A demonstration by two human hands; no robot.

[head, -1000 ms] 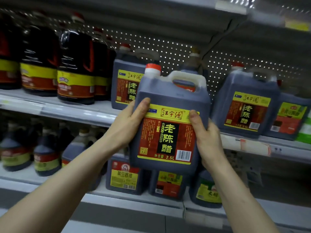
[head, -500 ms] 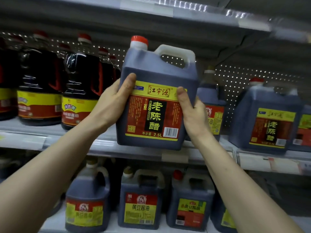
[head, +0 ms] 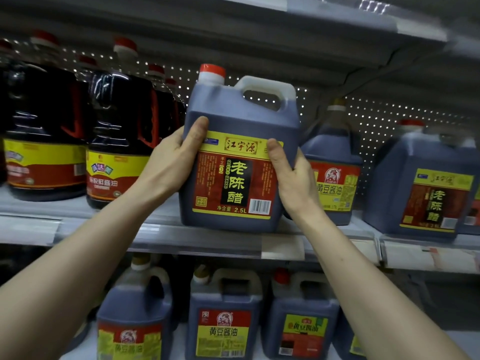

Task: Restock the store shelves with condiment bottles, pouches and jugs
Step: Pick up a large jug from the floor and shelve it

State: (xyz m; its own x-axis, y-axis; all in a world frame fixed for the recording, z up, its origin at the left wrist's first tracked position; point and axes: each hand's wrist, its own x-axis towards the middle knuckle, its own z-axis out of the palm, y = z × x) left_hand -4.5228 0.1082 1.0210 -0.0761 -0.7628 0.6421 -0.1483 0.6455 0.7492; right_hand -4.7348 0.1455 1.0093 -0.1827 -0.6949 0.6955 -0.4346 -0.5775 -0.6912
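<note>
In the head view, the vinegar jug was gripped on both flanks by the left hand and the right hand. This was probably to share its weight. It was kept upright at the front edge of the middle shelf, label outward. Whether it was resting there could not be told.

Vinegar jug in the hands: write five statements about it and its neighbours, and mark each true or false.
1. The left hand and right hand grip the vinegar jug by its sides. True.
2. Its cap is yellow. False: it is red.
3. The right hand holds its handle. False: the handle is free.
4. A soy sauce jug stands just behind the right hand. True.
5. Only pouches stand below. False: lower jugs stand there.
</note>
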